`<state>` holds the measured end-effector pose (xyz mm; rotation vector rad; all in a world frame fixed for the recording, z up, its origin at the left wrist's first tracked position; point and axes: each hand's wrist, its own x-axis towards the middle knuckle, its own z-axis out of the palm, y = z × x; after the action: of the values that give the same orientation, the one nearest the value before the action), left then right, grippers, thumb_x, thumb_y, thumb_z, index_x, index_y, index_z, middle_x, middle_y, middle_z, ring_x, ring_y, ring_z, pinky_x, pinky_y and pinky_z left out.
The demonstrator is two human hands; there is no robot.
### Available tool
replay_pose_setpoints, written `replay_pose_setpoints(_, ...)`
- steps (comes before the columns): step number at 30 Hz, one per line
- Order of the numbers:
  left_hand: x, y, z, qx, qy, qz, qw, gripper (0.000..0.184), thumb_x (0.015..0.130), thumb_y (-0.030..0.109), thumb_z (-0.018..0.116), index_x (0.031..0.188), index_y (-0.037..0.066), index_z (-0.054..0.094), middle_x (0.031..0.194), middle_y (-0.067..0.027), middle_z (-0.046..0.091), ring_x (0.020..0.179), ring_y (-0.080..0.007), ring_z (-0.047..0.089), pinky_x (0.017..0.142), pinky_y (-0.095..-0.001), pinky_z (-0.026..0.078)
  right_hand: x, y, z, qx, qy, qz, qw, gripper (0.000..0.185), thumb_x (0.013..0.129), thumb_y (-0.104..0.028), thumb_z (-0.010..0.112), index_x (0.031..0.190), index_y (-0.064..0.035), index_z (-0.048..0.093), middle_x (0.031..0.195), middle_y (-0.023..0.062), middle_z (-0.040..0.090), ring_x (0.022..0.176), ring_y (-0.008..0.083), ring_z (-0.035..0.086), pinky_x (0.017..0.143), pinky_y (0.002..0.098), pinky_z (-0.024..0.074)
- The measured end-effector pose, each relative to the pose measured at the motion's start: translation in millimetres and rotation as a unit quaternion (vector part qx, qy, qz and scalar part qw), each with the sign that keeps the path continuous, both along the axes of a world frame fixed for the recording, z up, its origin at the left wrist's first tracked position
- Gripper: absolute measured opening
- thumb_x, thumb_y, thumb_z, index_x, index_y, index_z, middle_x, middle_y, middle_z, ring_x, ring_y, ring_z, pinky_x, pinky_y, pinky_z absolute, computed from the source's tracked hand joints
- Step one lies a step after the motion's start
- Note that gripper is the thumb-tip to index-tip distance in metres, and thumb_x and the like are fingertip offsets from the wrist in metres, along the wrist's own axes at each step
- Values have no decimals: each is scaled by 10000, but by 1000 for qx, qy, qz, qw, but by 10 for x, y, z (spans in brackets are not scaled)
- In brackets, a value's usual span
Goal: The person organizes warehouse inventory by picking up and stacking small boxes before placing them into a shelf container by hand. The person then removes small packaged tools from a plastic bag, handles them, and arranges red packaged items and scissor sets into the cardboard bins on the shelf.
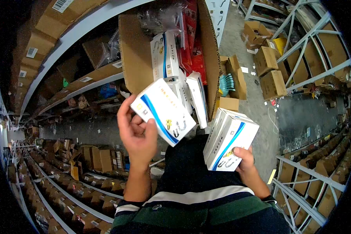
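Note:
My left hand (138, 130) grips a white box (163, 111) with a blue stripe and pictures of metal fittings, tilted in front of the open carton. In my right hand (243, 158) are stacked white boxes (231, 140) of the same look, my thumb pressed on the printed face of the front one. Ahead stands a cardboard carton (138, 50), its flaps up. More white boxes (164, 56) lie in it beside red packaging (191, 43) and clear plastic wrap (160, 17). One narrow white box (197, 97) leans at the carton's near side.
Metal shelving with cardboard bins (85, 78) runs along the left. On the floor to the right are a carton with teal items (226, 84) and several brown cartons (272, 84). A grey rack (312, 35) stands farther right.

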<state>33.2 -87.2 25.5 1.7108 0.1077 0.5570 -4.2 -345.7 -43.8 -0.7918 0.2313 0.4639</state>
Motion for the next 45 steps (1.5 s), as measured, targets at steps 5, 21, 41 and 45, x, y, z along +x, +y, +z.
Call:
replay_pose_setpoints(5,-417,102,119,-214,27,-72,974,663,736,126,680,1298,-48,373,1100,-144,531,989,-191,577,869,-310,485,46,14,35,-35,5,59,998,645,744,-109,707,1300,30,413,1115,154,622,986,237,637,869,365,516)
replay_pose_setpoints(21,-524,-468,-538,-3,-96,-262,960,429,865,268,548,1180,30,378,1222,-275,438,1207,-378,427,1090,-548,215,-100,135,-127,-159,-183,221,944,1034,731,-465,769,1430,8,172,1366,151,379,1310,248,341,1101,388,256)
replay_pose_setpoints(41,25,-309,-338,118,25,-90,989,629,811,218,699,1299,-34,392,1201,-194,448,1039,-266,525,915,-390,447,-192,-134,-202,185,3,-14,983,847,708,-344,691,1398,24,364,1280,222,551,1093,371,603,913,476,525)
replay_pose_setpoints(45,324,-432,-356,212,142,-103,961,766,812,142,698,1417,-28,260,1066,-185,553,954,-264,600,806,-355,499,-142,-257,-299,197,-59,-17,979,785,800,-403,611,1412,9,340,1308,230,525,1106,368,597,922,497,518)
